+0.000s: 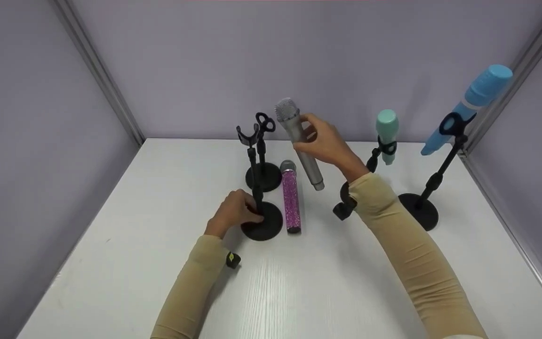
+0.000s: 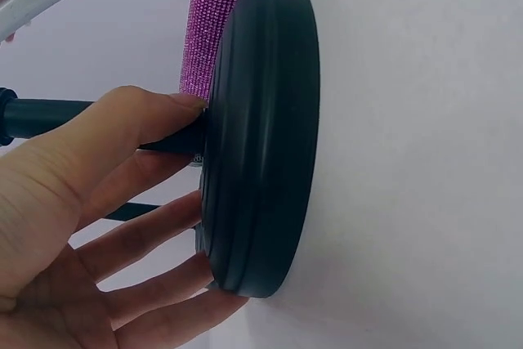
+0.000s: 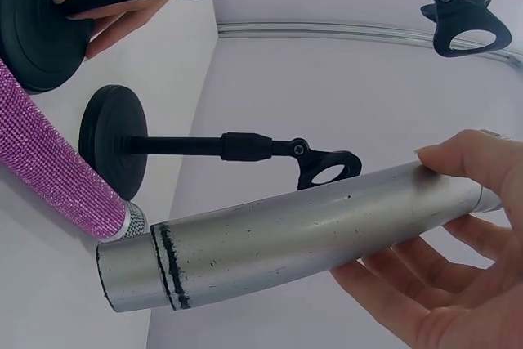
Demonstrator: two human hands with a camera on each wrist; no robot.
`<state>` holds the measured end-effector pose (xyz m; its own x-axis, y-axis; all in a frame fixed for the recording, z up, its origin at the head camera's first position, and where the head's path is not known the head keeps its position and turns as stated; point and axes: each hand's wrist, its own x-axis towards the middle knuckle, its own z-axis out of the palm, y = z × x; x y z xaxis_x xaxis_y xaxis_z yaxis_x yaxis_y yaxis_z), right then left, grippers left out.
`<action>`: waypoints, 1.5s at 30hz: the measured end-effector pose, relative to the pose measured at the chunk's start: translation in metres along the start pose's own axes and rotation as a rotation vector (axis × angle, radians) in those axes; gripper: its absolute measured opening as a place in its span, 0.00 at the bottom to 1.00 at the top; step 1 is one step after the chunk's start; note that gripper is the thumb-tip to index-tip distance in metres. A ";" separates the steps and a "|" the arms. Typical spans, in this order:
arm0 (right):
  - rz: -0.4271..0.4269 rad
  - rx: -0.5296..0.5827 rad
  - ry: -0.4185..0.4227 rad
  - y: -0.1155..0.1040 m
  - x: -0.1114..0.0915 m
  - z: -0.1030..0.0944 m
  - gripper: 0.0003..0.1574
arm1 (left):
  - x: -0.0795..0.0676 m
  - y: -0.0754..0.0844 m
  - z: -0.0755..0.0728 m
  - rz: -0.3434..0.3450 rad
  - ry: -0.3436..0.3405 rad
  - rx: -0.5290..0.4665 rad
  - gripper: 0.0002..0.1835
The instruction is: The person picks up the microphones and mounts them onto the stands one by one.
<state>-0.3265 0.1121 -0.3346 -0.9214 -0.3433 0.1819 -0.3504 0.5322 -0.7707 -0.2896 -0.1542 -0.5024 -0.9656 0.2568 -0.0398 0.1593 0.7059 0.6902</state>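
Note:
My right hand (image 1: 326,142) grips a silver microphone (image 1: 309,167) in the air, its mesh head tilted up and to the left. In the right wrist view, the thumb and fingers pinch the body of that microphone (image 3: 245,243). My left hand (image 1: 233,210) holds a black microphone stand (image 1: 271,226) low on its pole, thumb and fingers around the pole just above the round base (image 2: 265,145). That stand's clip (image 1: 247,136) has nothing in it. Beside the base lies a pink glittery microphone (image 1: 291,202) with a grey head.
A second black stand (image 1: 271,178) with a bare clip is behind the held one. To the right, a mint microphone (image 1: 387,125) sits in a stand partly hidden by my right arm. A blue microphone (image 1: 482,92) leans in another stand (image 1: 424,214). Partition walls surround the white table (image 1: 134,263).

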 end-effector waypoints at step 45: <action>-0.053 0.220 0.010 -0.044 0.027 0.013 0.38 | -0.002 0.005 -0.001 -0.037 -0.023 0.000 0.09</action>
<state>-0.3337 0.0687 -0.3036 -0.9049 -0.3575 0.2309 -0.3541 0.3317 -0.8744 -0.2868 -0.1525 -0.4980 -0.9659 0.2456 -0.0813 0.1239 0.7149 0.6882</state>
